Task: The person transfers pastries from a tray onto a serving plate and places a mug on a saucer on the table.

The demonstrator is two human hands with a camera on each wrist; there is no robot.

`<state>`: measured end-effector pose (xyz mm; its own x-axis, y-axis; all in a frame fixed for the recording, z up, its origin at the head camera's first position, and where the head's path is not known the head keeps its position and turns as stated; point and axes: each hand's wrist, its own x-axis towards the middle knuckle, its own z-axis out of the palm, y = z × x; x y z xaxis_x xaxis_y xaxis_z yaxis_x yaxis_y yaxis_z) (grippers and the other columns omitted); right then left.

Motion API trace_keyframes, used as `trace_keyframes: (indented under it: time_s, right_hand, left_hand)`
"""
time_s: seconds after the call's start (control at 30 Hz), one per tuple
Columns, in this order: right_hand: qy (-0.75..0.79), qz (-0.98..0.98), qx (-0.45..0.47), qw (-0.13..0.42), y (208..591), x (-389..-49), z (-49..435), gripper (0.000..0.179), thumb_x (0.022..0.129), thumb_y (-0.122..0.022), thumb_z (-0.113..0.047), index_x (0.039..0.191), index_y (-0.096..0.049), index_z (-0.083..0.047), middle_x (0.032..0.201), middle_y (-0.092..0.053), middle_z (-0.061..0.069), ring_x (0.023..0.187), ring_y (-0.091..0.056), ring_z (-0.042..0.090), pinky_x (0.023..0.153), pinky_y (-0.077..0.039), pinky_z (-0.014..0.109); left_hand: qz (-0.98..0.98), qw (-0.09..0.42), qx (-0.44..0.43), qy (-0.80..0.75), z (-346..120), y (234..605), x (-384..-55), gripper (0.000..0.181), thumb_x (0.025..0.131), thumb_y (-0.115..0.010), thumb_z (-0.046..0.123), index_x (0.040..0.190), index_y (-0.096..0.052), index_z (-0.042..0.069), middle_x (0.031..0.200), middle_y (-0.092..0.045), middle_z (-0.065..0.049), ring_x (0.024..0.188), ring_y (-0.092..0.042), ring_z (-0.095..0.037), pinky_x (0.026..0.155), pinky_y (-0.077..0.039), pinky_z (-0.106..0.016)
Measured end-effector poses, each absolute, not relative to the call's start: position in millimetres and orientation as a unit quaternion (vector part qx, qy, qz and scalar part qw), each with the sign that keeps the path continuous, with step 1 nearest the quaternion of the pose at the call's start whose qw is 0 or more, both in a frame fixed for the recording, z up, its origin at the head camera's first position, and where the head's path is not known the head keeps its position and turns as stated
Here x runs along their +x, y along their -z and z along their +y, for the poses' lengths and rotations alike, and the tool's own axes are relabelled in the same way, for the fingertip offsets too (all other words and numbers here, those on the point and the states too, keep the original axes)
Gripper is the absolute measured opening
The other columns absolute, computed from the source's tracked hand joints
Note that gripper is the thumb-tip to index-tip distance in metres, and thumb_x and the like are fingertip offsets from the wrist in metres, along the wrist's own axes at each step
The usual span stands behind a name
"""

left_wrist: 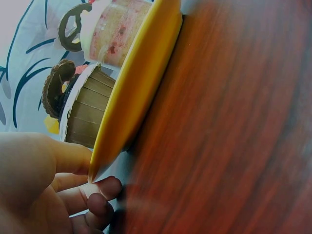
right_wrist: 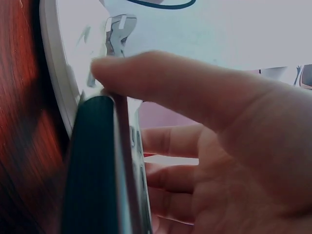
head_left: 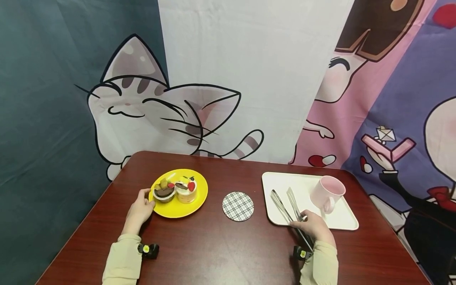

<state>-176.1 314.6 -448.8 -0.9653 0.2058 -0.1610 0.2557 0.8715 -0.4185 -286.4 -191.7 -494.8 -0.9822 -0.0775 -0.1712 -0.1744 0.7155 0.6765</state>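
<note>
My left hand [head_left: 140, 209] pinches the left rim of a yellow plate [head_left: 178, 211]. In the left wrist view the thumb lies on top of the rim, with fingers under it. The plate holds a chocolate-topped cupcake [head_left: 164, 193] in a ribbed cup and a cream dessert cup [head_left: 187, 192] with red fruit. My right hand [head_left: 315, 226] grips a pair of metal tongs [head_left: 281, 204] over the near edge of a white tray [head_left: 272, 180]. Their two arms spread apart toward the far end. A dark green handle [right_wrist: 92, 165] shows in the right wrist view, with the thumb across it.
A pink mug [head_left: 327, 192] stands on the tray's right side. Between plate and tray lies a round checked coaster [head_left: 238, 206] on the brown wooden table [head_left: 213, 245]. Behind the table hangs a printed cloth [head_left: 249, 79] with cartoon figures.
</note>
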Motion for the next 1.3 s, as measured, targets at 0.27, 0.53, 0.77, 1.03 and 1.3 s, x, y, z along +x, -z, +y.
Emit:
trace_keyframes:
  time_s: [0.27,0.53,0.77,1.03,1.3]
  right_hand:
    - [0.238,0.960,0.121,0.090,448.0,-175.6,313.6,0.051,0.070,-0.069,-0.039,0.097,-0.054,0.002,0.088,-0.060,0.016,0.075,-0.056,0.023,0.065,-0.043,0.036]
    - [0.244,0.957,0.122,0.094,447.0,-176.2,313.3,0.051,0.071,-0.068,-0.040,0.096,-0.054,0.001,0.089,-0.060,0.016,0.076,-0.056,0.023,0.066,-0.044,0.036]
    - [0.244,0.957,0.128,0.093,445.6,-176.0,312.3,0.054,0.072,-0.066,-0.040,0.099,-0.052,0.004,0.091,-0.060,0.019,0.078,-0.057,0.025,0.069,-0.045,0.040]
    - [0.256,0.955,0.130,0.078,444.5,-176.2,314.3,0.049,0.075,-0.063,-0.039,0.098,-0.052,0.003,0.086,-0.059,0.016,0.074,-0.055,0.022,0.065,-0.043,0.034]
    - [0.264,0.953,0.146,0.025,441.7,-174.3,319.7,0.051,0.081,-0.059,-0.038,0.106,-0.052,0.005,0.089,-0.059,0.019,0.077,-0.056,0.025,0.067,-0.042,0.036]
  left_hand:
    - [0.925,0.067,-0.070,-0.367,-192.0,495.1,-286.8,0.051,0.090,-0.042,0.020,0.137,-0.023,0.011,0.070,-0.041,-0.003,0.060,-0.040,-0.019,0.056,-0.028,-0.028]
    - [0.926,0.068,-0.072,-0.364,-192.8,496.1,-287.0,0.051,0.090,-0.042,0.020,0.137,-0.022,0.011,0.072,-0.043,-0.004,0.062,-0.042,-0.019,0.057,-0.029,-0.028]
    - [0.925,0.068,-0.073,-0.366,-192.4,496.5,-288.3,0.052,0.090,-0.041,0.020,0.137,-0.023,0.011,0.070,-0.041,-0.003,0.061,-0.040,-0.018,0.057,-0.028,-0.028]
    - [0.924,0.071,-0.079,-0.366,-191.4,495.9,-288.5,0.052,0.090,-0.041,0.021,0.137,-0.022,0.012,0.070,-0.040,-0.003,0.060,-0.039,-0.018,0.057,-0.028,-0.029]
    - [0.926,0.071,-0.081,-0.363,-192.1,497.4,-288.4,0.052,0.090,-0.041,0.021,0.137,-0.022,0.012,0.070,-0.040,-0.003,0.061,-0.039,-0.018,0.057,-0.028,-0.029]
